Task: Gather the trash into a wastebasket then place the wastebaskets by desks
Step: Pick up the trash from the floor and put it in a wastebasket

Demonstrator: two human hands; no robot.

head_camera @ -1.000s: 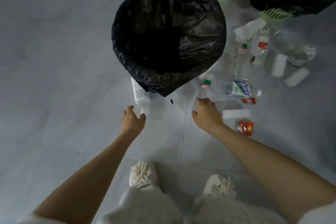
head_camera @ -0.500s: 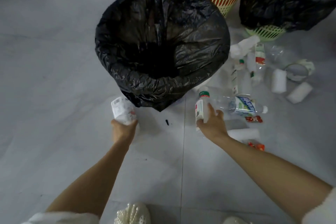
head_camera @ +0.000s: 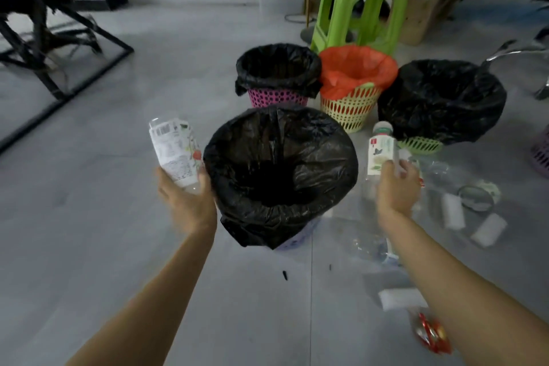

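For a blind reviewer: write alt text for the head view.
Each hand, left hand and right hand, grips a plastic bottle beside a black-lined wastebasket. Three more lined baskets stand behind; trash litters the floor at right.

Near wastebasket (head_camera: 280,175) in middle of floor (head_camera: 89,232), between two hands. Left hand (head_camera: 185,202) just left of its rim, gripping bottle (head_camera: 176,154). Right hand (head_camera: 396,187) just right of it, gripping second bottle (head_camera: 380,151). Three more wastebaskets in row behind: one (head_camera: 277,74) behind near one, next (head_camera: 355,83) right of that, touching, last (head_camera: 442,101) farthest right. Stool (head_camera: 361,0) behind middle one. Box (head_camera: 421,12) right of stool. Desk frame (head_camera: 44,27) far left, well apart. Scattered trash (head_camera: 451,211) on floor right of near wastebasket. Wrapper (head_camera: 430,333) on floor under right arm.
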